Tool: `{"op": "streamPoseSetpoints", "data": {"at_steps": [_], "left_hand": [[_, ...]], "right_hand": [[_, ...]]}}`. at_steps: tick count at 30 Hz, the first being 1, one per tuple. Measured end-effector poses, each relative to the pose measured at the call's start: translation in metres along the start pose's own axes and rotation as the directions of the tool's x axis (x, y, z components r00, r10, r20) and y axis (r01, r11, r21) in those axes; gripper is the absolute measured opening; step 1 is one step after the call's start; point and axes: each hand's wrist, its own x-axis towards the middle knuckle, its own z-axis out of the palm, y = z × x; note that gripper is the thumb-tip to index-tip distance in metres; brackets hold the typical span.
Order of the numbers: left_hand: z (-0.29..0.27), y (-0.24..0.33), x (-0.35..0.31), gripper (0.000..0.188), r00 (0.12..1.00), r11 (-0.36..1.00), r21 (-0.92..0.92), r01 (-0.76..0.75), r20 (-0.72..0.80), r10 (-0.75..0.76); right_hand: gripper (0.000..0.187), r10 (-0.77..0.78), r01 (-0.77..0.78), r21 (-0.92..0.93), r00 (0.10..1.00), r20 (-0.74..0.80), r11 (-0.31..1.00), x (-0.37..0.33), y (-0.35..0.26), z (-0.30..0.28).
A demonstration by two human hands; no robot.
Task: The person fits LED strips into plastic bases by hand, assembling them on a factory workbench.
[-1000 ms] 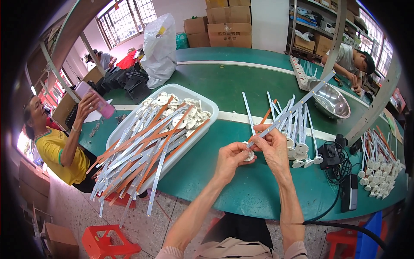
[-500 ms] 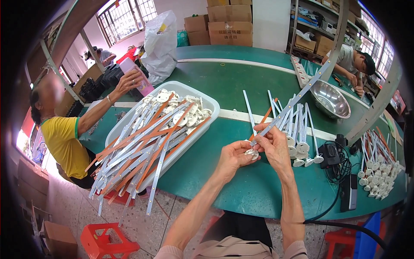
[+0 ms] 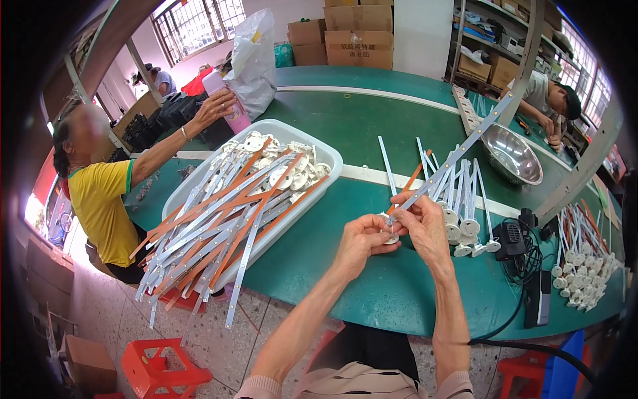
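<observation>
My left hand pinches a small white round disc, mostly hidden by the fingers. Beside it, my right hand grips the lower end of a long grey LED strip, dotted at even spacing and slanting up to the right. The two hands nearly touch above the green table, with the strip's end close to the disc; whether they are joined is hidden. Just beyond them lie an orange strip and a thin grey strip. To their right, several discs have strips attached.
A pale plastic tub at left holds white discs under grey and orange strips that overhang its front. At right are a black adapter, cables, a metal bowl and more assembled discs. A co-worker holds a pink bottle.
The disc in my left hand has turned and is now more covered by the fingers. The co-worker's arm and pink bottle have shifted right. My right hand stays in place with the strip.
</observation>
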Motion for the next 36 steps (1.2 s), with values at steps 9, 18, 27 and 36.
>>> {"op": "streamPoseSetpoints", "data": {"at_steps": [9,18,27,36], "left_hand": [[0.004,0.0,-0.002,0.022,0.999,1.0,0.008,0.004,0.041,-0.004],[-0.005,-0.002,0.001,0.04,0.994,0.998,0.06,0.013,0.105,-0.019],[-0.01,0.002,0.0,0.041,0.997,0.987,0.152,0.048,0.049,-0.056],[-0.008,-0.007,0.001,0.039,1.0,1.0,0.023,-0.011,0.016,0.011]], "right_hand": [[0.014,0.04,-0.032,-0.102,0.996,0.078,0.994,0.001,0.005,-0.008],[0.007,0.002,0.021,-0.192,0.993,0.119,0.981,0.005,0.01,-0.011],[0.008,-0.017,0.052,-0.22,0.987,0.159,0.974,0.006,0.017,-0.011],[0.008,0.134,-0.122,-0.081,0.975,0.176,0.989,0.001,0.01,-0.011]]}}
